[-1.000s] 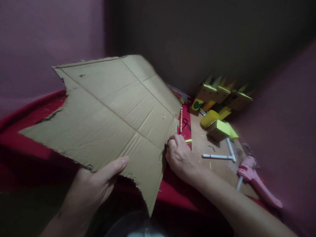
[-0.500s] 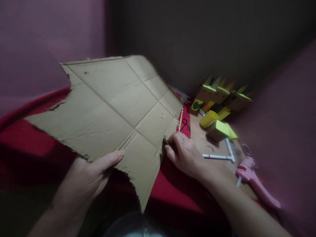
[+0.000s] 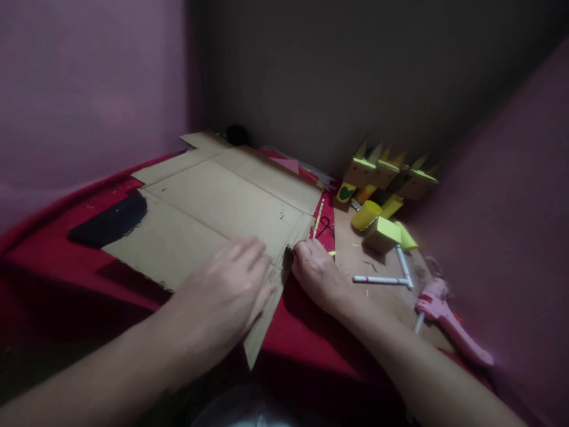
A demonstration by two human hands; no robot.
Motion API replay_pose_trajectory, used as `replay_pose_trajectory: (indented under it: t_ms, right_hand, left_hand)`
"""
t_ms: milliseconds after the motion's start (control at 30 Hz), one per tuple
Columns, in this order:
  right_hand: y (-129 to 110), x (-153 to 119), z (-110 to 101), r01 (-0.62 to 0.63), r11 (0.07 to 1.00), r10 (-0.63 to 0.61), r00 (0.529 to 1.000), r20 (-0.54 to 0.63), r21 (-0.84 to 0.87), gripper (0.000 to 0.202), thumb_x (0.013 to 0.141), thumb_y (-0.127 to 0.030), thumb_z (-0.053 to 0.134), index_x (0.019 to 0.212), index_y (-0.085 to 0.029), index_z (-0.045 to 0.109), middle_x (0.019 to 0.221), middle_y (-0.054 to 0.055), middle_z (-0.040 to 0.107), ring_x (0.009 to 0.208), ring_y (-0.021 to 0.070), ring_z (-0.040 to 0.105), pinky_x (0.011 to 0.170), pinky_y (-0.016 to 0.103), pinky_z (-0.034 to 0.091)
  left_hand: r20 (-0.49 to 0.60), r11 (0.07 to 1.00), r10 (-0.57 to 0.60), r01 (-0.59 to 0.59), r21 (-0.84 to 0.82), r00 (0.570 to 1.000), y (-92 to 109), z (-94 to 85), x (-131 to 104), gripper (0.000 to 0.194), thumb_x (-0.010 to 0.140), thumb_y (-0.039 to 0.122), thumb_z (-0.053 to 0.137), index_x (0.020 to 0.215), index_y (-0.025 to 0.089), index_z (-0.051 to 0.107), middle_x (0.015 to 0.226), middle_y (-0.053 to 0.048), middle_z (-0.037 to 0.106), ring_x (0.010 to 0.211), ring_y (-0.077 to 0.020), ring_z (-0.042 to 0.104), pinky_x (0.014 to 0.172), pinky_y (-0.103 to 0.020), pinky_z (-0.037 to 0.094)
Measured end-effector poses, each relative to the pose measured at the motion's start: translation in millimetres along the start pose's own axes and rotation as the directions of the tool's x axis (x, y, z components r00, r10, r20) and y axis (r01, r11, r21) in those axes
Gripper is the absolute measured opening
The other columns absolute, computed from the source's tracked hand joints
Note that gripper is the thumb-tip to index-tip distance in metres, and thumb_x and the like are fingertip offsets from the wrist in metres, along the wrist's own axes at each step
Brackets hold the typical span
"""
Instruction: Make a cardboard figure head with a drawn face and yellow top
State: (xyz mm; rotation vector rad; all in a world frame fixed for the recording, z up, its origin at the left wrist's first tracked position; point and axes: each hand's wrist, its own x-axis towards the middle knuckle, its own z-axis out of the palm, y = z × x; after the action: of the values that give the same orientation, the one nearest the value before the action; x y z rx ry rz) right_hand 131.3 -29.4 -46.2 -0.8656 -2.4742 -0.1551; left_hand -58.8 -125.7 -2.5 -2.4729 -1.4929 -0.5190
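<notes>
A large brown cardboard sheet (image 3: 208, 196) with crease lines and ragged cut edges lies across the red-covered table. My left hand (image 3: 235, 279) is over its near part, palm down with fingers stretched out and slightly blurred; I cannot tell how firmly it touches. At the sheet's right edge my right hand (image 3: 313, 267) is closed, pinching the cardboard beside a small dark bent bit. A pencil (image 3: 318, 218) and black-handled scissors (image 3: 326, 225) lie just beyond the right hand. The cardboard's near corner points toward me.
On a brown board to the right are a pink glue gun (image 3: 448, 320), white paper sticks (image 3: 386, 280), a yellow box (image 3: 382, 234) and a yellow tube (image 3: 366, 215). Cardboard figures with spiky tops (image 3: 386, 172) stand behind. A dark object (image 3: 109, 222) lies left of the sheet.
The cardboard, held up and tilted before, has come down onto the table. My left hand has let go of its near edge and moved right, on top. My right hand keeps its grip.
</notes>
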Motion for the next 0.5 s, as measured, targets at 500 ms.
replay_pose_trajectory:
  t_ms: [500]
  right_hand:
    - [21, 6, -17, -0.179, 0.970, 0.210, 0.956, -0.204, 0.164, 0.016, 0.085, -0.012, 0.044, 0.076, -0.025, 0.040, 0.067, 0.000, 0.053, 0.061, 0.0169, 0.050, 0.059, 0.028, 0.043]
  left_hand:
    - [0.392, 0.986, 0.145, -0.166, 0.019, 0.908, 2, 25.4, 45, 0.061, 0.096, 0.052, 0.053, 0.129, 0.001, 0.061, 0.128, -0.024, 0.064, 0.119, -0.0361, 0.057, 0.100, -0.045, 0.046]
